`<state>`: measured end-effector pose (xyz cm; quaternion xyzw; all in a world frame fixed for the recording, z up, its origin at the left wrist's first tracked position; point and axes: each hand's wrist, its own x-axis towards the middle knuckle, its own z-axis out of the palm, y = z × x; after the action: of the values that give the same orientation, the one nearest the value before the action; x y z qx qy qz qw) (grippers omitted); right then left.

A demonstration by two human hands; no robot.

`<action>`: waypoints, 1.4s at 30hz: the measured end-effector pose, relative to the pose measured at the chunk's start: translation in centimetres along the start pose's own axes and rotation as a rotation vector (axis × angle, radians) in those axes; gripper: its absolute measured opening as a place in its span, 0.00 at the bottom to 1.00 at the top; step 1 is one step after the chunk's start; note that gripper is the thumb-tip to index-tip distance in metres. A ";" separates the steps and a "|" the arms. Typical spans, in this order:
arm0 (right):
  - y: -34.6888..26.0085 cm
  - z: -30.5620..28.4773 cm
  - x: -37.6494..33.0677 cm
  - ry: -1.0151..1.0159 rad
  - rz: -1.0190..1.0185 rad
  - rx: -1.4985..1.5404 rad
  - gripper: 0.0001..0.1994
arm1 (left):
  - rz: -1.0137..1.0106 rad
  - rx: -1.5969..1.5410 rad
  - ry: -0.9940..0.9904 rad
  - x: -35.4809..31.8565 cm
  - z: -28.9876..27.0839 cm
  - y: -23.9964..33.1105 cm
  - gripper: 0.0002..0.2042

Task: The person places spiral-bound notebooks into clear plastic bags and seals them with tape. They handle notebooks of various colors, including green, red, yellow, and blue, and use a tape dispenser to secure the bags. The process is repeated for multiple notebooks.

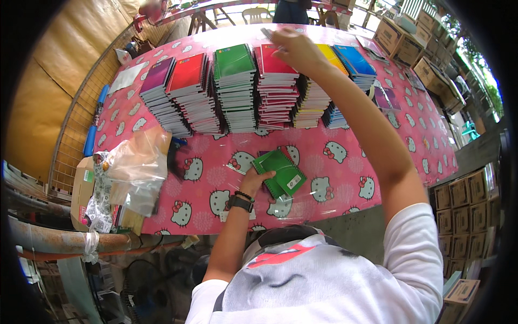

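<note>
My left hand (pixel 252 181), a dark watch and beaded band at its wrist, grips small green spiral notebooks (pixel 281 171) just above the table, thumb across the top cover. A purple edge shows beneath them. My right hand (pixel 297 51) reaches far forward over the pink-red notebook stack (pixel 278 89). Its fingers are closed, with a thin greyish thing at their tips that I cannot make out. Beside that pile stand the green stack (pixel 234 62), red stack (pixel 187 73), purple stack (pixel 157 75), yellow stack (pixel 314 102) and blue stack (pixel 354 60).
Clear plastic bags (pixel 141 170) lie at the table's left edge beside an opened cardboard box (pixel 82 186). The pink patterned tablecloth (pixel 345 178) covers the table. Cartons (pixel 396 40) stand at the far right, with more boxes (pixel 467 205) lower right. Another person (pixel 291 12) stands beyond.
</note>
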<state>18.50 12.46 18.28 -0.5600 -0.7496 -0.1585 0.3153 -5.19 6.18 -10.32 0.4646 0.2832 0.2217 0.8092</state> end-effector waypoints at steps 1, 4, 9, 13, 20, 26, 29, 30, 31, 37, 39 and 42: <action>-0.6 -1.1 -0.5 0.168 0.072 0.103 0.12 | 0.016 0.030 0.015 -0.3 0.0 -0.1 0.25; -4.7 -3.3 -6.2 0.412 0.448 0.341 0.11 | -0.055 -0.155 0.077 -0.1 -0.7 0.1 0.27; -8.5 4.3 -21.8 -0.053 1.225 0.972 0.09 | -0.124 -0.506 -0.017 -0.7 -0.7 0.6 0.33; -7.8 7.7 -25.7 -0.274 0.849 0.554 0.09 | -0.016 -0.228 0.044 -0.9 -0.2 0.2 0.27; -1.6 -2.1 -9.2 0.130 0.057 -0.436 0.16 | -0.017 -0.067 0.105 -0.3 -0.6 -0.4 0.21; 2.2 -2.1 -6.1 -0.271 0.199 -0.305 0.13 | 0.043 -0.024 0.118 -0.1 -0.1 -0.3 0.23; 4.8 -3.3 -6.1 -0.045 0.228 -0.180 0.11 | 0.019 -0.036 0.121 0.2 0.3 -0.5 0.22; 5.9 -3.4 -6.6 0.053 0.314 -0.164 0.10 | 0.002 -0.043 0.116 0.3 0.5 -0.5 0.22; 5.4 -4.1 -6.9 0.205 0.343 -0.090 0.09 | -0.036 -0.103 0.126 -0.1 0.0 -0.6 0.22; -3.5 -3.6 -16.0 0.392 0.753 0.999 0.09 | -0.012 -0.121 0.117 -0.6 -1.6 -1.3 0.24; -3.0 3.0 -22.9 0.118 1.147 1.008 0.07 | -0.063 -0.130 0.122 -0.7 0.4 0.5 0.26; -7.5 9.2 -28.6 -0.032 1.031 0.756 0.07 | -0.210 -0.449 0.039 -1.1 0.0 1.7 0.28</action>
<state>13.73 -5.73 -6.35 -0.7012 -0.3927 0.2970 0.5157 -6.19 6.36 -8.54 0.2366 0.2889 0.2027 0.9053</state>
